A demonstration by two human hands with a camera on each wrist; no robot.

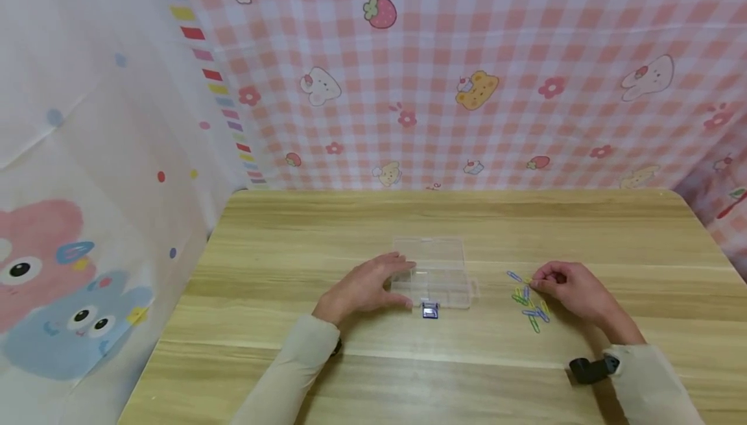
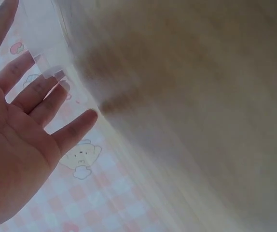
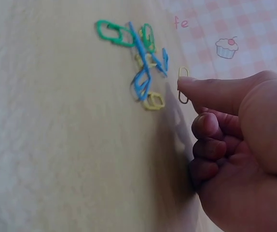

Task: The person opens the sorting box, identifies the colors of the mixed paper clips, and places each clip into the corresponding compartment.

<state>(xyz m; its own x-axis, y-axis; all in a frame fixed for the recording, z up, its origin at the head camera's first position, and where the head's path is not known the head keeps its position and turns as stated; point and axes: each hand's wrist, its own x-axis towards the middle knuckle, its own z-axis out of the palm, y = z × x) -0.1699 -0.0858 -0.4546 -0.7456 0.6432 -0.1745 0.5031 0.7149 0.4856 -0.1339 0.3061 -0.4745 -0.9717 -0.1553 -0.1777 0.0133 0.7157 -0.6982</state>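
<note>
A clear plastic box (image 1: pixel 440 295) with compartments stands on the table, its transparent lid (image 1: pixel 432 251) folded back. My left hand (image 1: pixel 367 285) rests at the box's left side, thumb near the front edge and fingers spread toward the lid hinge; the left wrist view shows the fingers (image 2: pixel 73 133) loosely extended beside the clear plastic. Between thumb and forefinger, my right hand (image 1: pixel 574 289) pinches a yellow paper clip (image 3: pixel 183 99), raised off the table. Just left of that hand lies a loose pile of green, blue and yellow paper clips (image 1: pixel 533 312).
A small dark blue square piece (image 1: pixel 430 310) with a pale middle lies against the box's front edge. The wooden table (image 1: pixel 443 373) meets a pink checked cloth (image 1: pixel 432 87) at the back and a white printed cloth (image 1: pixel 117 152) at the left.
</note>
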